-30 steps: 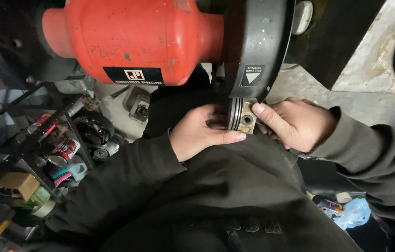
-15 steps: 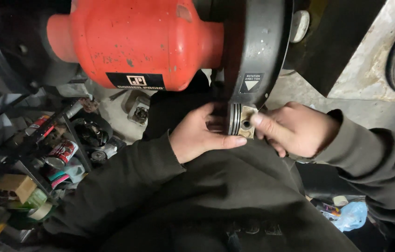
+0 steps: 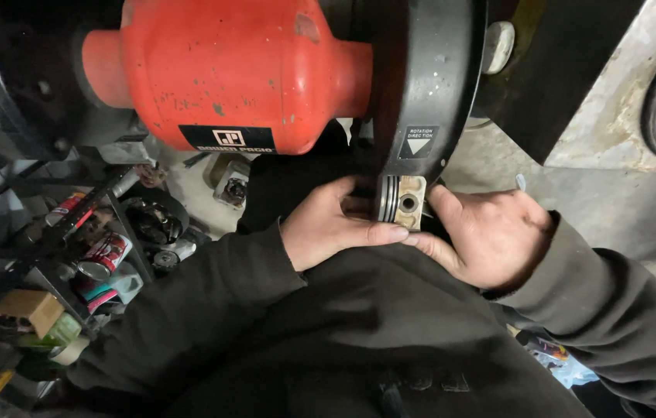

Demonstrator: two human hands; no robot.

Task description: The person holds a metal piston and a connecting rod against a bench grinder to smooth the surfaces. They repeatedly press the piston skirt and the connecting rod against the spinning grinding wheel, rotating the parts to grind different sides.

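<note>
While both hands press it up under the black wheel guard [image 3: 429, 85] | piston [image 3: 400, 203]: stiff metal, likely weighty, smooth skirt may slip | left hand [image 3: 328, 228] curled on ringed side | right hand [image 3: 491, 236] pinches pin-hole side | red motor [image 3: 227, 70] above.

We wear a dark, charcoal-black sweatshirt of soft, matte cloth. Its long sleeves [image 3: 212, 310] run down both arms and end in ribbed cuffs at the wrists. The cloth bunches in loose folds across the chest. Our left hand [image 3: 328, 228] and right hand [image 3: 491, 236] are bare, without gloves or rings.
</note>
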